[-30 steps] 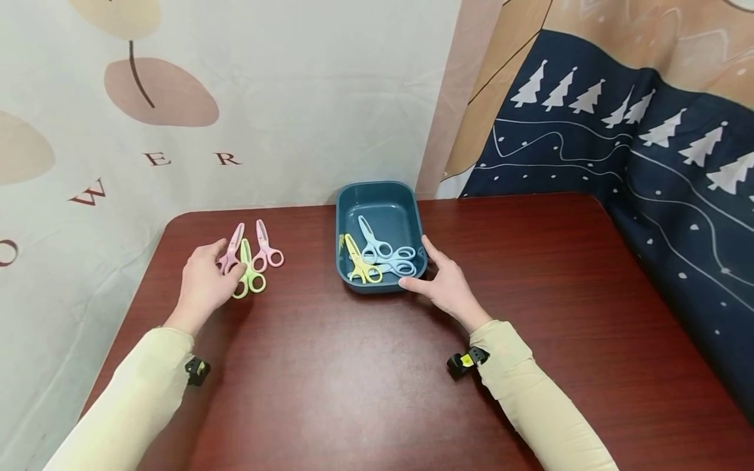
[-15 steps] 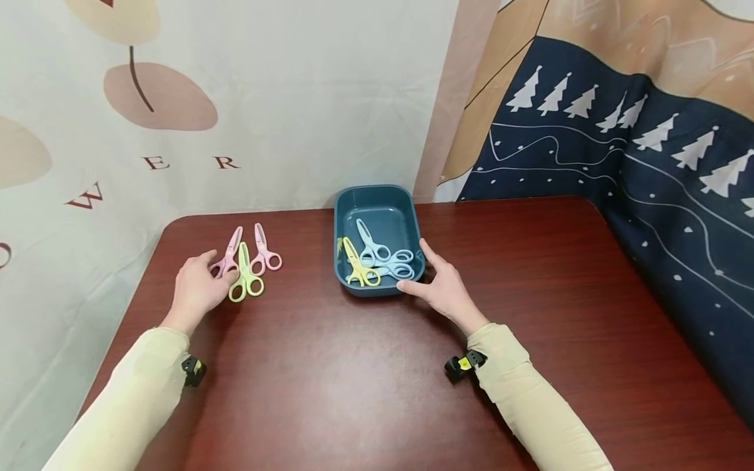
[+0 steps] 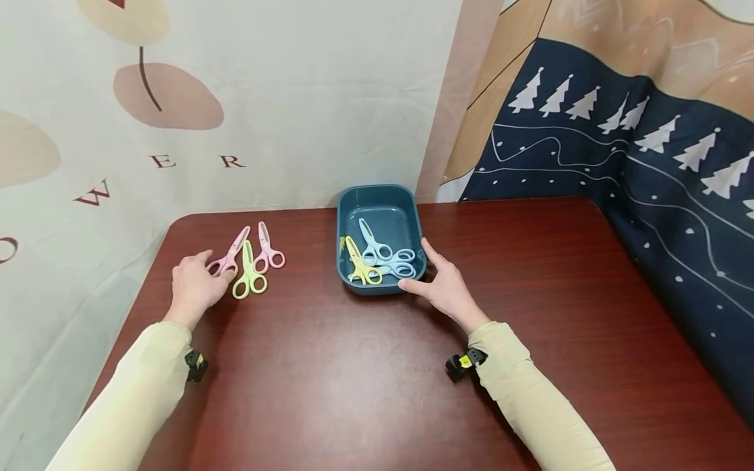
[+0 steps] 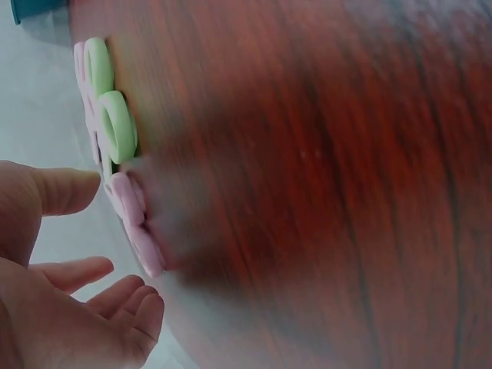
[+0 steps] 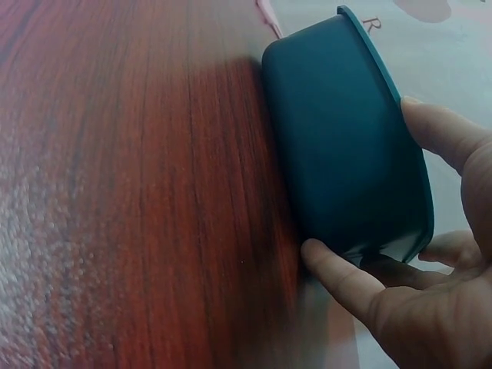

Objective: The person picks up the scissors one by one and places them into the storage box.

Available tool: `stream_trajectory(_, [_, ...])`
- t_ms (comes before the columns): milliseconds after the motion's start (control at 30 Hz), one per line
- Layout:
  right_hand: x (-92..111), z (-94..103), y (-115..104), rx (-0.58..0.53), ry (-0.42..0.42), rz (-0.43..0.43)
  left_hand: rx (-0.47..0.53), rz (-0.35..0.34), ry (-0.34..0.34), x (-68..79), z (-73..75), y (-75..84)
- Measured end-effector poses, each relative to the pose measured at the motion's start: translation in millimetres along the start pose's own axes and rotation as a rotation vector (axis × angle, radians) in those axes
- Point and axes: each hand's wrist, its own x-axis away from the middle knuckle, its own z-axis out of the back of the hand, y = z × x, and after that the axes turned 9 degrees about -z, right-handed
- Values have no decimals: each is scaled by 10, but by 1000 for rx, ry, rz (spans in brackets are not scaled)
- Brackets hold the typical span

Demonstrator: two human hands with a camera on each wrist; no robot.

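My left hand (image 3: 194, 288) reaches over the left of the table, thumb and fingers spread beside the rings of a pair of pink scissors (image 3: 238, 245). The left wrist view shows a gap between its fingers and those rings (image 4: 129, 198). Green scissors (image 3: 248, 254) lie just right of them, partly overlapping a second pink pair (image 3: 264, 239). With my right hand (image 3: 449, 291) I hold the near right corner of a dark blue-green plastic bin (image 3: 406, 219), thumb at the front rim, fingers along the side. Inside are yellow scissors (image 3: 355, 251) and two light blue pairs (image 3: 366, 231).
The reddish-brown table (image 3: 330, 366) has its back edge against a pale printed cloth (image 3: 294, 98). A navy cloth with white trees (image 3: 565, 144) hangs at the back right. Each wrist carries a small black camera (image 3: 465, 362).
The left hand has shifted a little left, off the green scissors' rings. The left pink scissors have turned, rings leftward and tip rightward. The right hand and bin stay put.
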Motion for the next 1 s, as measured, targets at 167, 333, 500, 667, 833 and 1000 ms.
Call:
stream_trajectory(167, [-31, 2, 7, -1, 3, -14, -6, 20, -31, -34, 8, 5])
stream_trajectory(333, [-62, 2, -11, 2, 3, -6, -24, 5, -36, -33, 41, 18])
stream_trajectory(500, [-48, -7, 2, 3, -1, -7, -44, -17, -43, -14, 51, -3])
stream_trajectory(667, [-21, -16, 14, -21, -3, -2, -54, -36, -46, -25, 39, -53])
stream_trajectory(833, [-16, -16, 29, -8, -4, -7, -53, -40, -63, -20, 10, -54])
stream_trajectory(1000, [-20, -11, 24, -10, 0, 1, -56, -39, -47, -35, -25, -64])
